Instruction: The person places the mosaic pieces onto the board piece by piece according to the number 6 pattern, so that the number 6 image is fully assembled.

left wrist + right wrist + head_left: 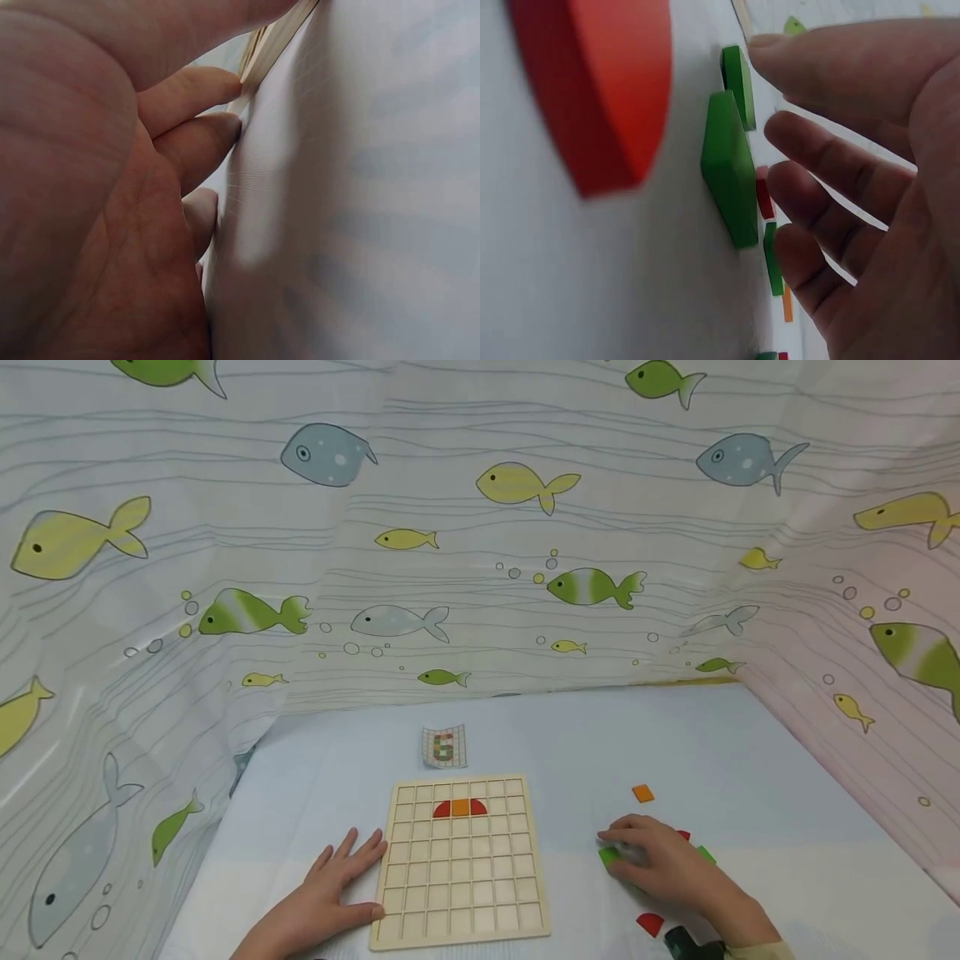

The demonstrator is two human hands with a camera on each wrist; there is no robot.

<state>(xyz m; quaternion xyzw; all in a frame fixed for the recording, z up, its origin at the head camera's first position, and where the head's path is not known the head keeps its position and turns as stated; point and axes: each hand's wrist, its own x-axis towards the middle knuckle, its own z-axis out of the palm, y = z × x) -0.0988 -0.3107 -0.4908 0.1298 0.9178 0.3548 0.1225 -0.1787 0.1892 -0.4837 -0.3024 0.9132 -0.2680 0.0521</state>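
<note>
A pale wooden grid board (461, 893) lies on the table. In an upper row sit an orange square tile (460, 808) and two red quarter-round tiles, one (442, 810) to its left and one (478, 808) to its right. My left hand (330, 889), fingers spread, touches the board's left edge. Right of the board, my right hand (667, 864) hovers among loose tiles, thumb and fingers apart and nothing visible between them. Nearest its fingertips is a green tile (608, 857). Other green tiles (731, 169) lie close to the fingers in the right wrist view.
Behind the board lies a small card (444, 747) with a coloured grid pattern. A loose orange tile (642, 793) is beyond my right hand, and a red rounded tile (649, 924) lies nearer, beside a black wrist device (686, 943). Fish-patterned cloth walls (465, 585) surround the table.
</note>
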